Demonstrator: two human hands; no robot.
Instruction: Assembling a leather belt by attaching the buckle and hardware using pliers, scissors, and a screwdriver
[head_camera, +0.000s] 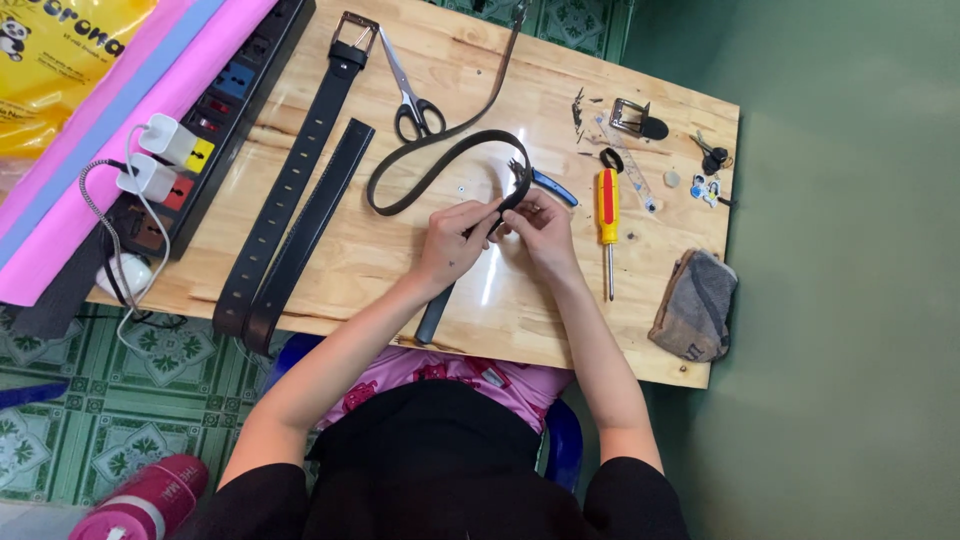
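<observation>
Near the middle of the pale wooden counter (560, 300), we hold a black leather belt strap (440, 165) that curls away in a loop toward eleven o'clock, its other end running under our left hand and off the near edge. Our left hand (450, 243) pinches the strap, fingers closed on it from above; our right hand (543, 225) meets it just beside, fingers closed on the same strap at the bend. Whether the right fingers also grip a small tool, we cannot tell. Touching the strap at one o'clock of our hands lies a blue-handled metal punch tool (540, 180).

To do this well, we judge the strap should stay flat and taut between both pinches, thumbs close to the working spot.

At three o'clock lies a yellow-and-red screwdriver (607, 215); beyond it a grey folded cloth (695, 305). At twelve o'clock sit steel scissors with black handles (412, 95). At nine o'clock two long black belts (295, 200) lie side by side, and farther out a black power strip (215, 120).
</observation>
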